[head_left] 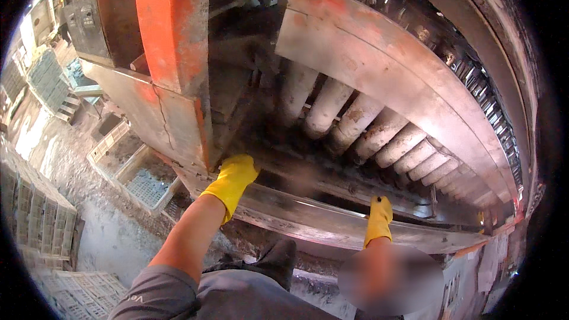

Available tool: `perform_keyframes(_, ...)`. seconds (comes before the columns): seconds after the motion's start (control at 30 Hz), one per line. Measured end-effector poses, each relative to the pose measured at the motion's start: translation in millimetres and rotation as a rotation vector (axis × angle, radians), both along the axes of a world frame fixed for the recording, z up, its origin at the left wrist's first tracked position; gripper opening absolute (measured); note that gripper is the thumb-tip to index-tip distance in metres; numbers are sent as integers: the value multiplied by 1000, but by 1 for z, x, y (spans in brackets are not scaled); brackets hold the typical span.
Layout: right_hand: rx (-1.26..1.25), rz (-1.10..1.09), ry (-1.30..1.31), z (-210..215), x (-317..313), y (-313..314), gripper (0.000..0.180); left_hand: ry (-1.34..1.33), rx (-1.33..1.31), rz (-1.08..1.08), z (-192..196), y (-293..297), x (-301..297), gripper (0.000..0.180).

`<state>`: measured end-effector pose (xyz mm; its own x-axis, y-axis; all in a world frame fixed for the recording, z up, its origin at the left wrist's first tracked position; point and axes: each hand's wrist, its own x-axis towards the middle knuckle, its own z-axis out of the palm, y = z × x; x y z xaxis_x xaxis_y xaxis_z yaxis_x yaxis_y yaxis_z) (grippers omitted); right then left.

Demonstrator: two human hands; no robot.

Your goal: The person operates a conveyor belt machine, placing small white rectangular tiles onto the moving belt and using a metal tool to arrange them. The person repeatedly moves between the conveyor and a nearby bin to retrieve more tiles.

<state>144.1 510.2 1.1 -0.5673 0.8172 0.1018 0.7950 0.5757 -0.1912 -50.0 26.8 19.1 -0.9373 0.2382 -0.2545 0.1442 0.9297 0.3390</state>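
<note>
Yellow gloves cover both of my hands. My left hand (239, 169) is at the near left corner of the machine's long trough (338, 188), beside the foot of the orange post (172, 29). Its fingers are bent together, and what they grip, if anything, is hidden. Farther right, my right hand (380, 208) is closed in a fist above the trough's near metal rim (332, 223). A small dark spot shows at the top of that fist; I cannot make out what it holds. A thin bright strip lies along the rim between my hands.
Beyond the trough stands a row of several dirty, thick rollers (358, 121) under a broad worn metal panel (379, 62). At the left on the floor are plastic crates (145, 181), with stacked crates (41, 207) nearer. A control box (83, 21) hangs at the upper left.
</note>
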Motion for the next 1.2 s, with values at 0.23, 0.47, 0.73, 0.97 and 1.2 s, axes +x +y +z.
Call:
perform_keyframes(0.23,-137,-87,37,9,-15,8,52,40,23,4,13,11,-6,49)
perform_keyframes(0.47,-55,-1,28,10,-22,12,44,67,98,-31,-18,6,-15,35)
perform_keyframes(0.73,-54,66,67,24,-11,-11,49,143,55,-100,-1,-1,-5,42)
perform_keyframes(0.97,85,76,51,-17,-5,11,39,166,117,-57,-22,-5,6,34)
perform_keyframes(1.2,53,-18,110,-11,19,-14,42,108,159,-15,-9,-10,21,36)
